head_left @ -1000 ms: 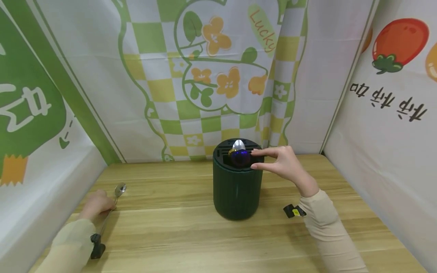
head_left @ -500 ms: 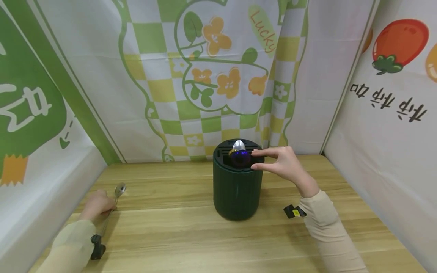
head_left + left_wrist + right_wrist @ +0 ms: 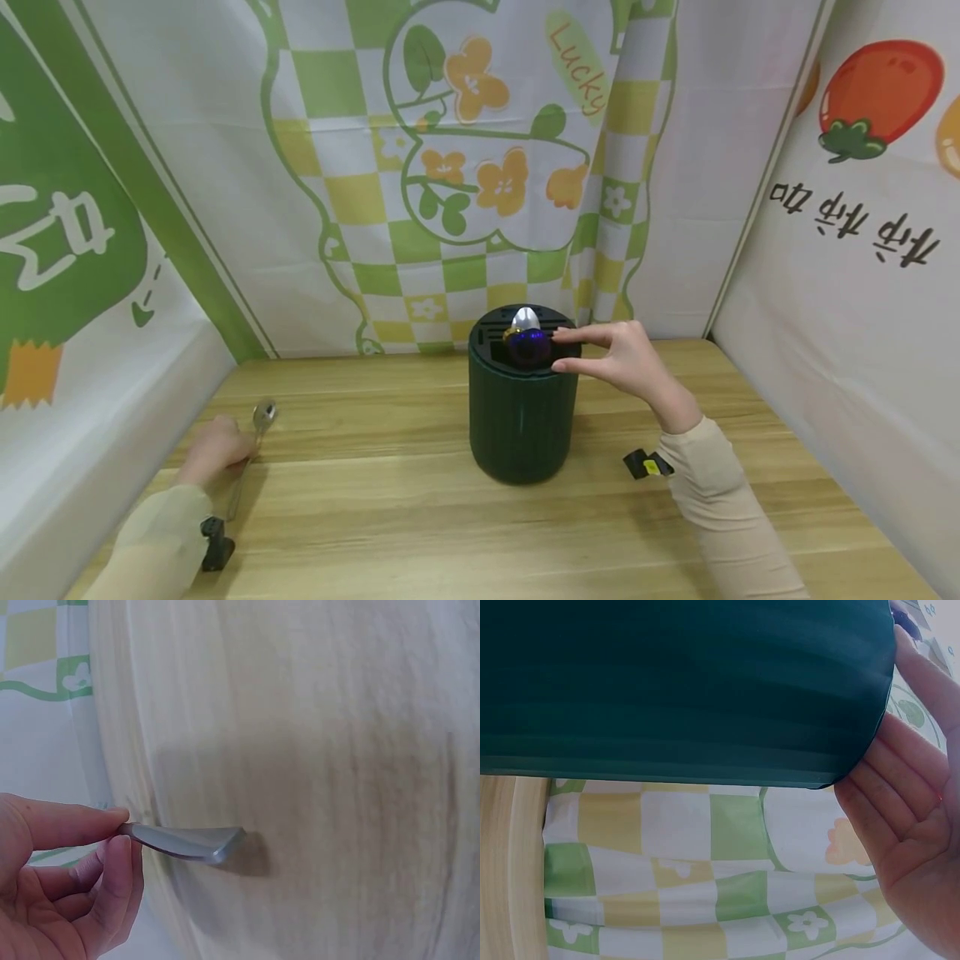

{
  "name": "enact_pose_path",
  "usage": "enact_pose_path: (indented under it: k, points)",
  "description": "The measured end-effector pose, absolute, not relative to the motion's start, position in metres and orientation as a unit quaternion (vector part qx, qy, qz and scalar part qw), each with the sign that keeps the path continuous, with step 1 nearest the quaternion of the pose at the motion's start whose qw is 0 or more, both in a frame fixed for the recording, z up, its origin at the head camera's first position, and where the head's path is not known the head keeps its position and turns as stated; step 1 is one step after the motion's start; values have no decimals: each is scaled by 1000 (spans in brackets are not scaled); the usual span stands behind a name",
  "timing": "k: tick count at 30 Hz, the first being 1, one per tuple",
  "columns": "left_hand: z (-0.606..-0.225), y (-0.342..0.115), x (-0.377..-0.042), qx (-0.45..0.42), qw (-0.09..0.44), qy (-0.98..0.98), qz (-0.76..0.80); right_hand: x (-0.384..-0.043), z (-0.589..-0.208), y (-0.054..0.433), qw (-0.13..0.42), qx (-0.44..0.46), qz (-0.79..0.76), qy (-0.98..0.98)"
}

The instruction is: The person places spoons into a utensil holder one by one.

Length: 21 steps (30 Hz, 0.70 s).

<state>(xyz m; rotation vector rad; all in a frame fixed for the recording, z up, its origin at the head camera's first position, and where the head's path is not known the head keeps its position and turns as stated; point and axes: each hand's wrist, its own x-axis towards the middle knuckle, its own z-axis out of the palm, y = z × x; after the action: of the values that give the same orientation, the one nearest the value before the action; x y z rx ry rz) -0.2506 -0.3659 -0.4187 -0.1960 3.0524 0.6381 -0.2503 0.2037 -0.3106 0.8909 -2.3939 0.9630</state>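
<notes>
My left hand (image 3: 220,446) pinches a silver spoon (image 3: 265,414) low over the left of the table. In the left wrist view, thumb and forefinger hold the end of its handle (image 3: 184,844); the bowl is out of that view. A dark green ribbed utensil holder (image 3: 521,425) stands upright at the middle, with a slotted black top. Out of its front opening show a silver spoon bowl (image 3: 525,317), a shiny blue-purple one (image 3: 531,348) and a bit of gold. My right hand (image 3: 622,358) rests at the holder's right rim, thumb and forefinger spread, fingers fairly straight (image 3: 907,802).
The wood-grain table (image 3: 360,533) is closed in by a checked curtain (image 3: 465,275) behind and printed sheets on both sides. A small black wrist camera (image 3: 217,543) is on the left sleeve, another (image 3: 647,463) on the right.
The spoon in my left hand has turned slightly, its handle end shifting a little to the right. My right hand and the utensil holder have stayed where they were.
</notes>
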Motion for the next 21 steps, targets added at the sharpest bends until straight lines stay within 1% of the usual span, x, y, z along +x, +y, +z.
enact_pose_path:
  k: [6, 14, 21]
  points:
    - [-416, -362, -252, -61, 20, 976, 209, -251, -311, 205, 206, 319, 343, -859]
    - [-407, -349, -253, -37, 7, 980, 195, -251, -311, 204, 207, 313, 336, -864]
    - [-397, -337, -255, -28, 12, 977, 211, -251, -311, 204, 206, 313, 334, -865]
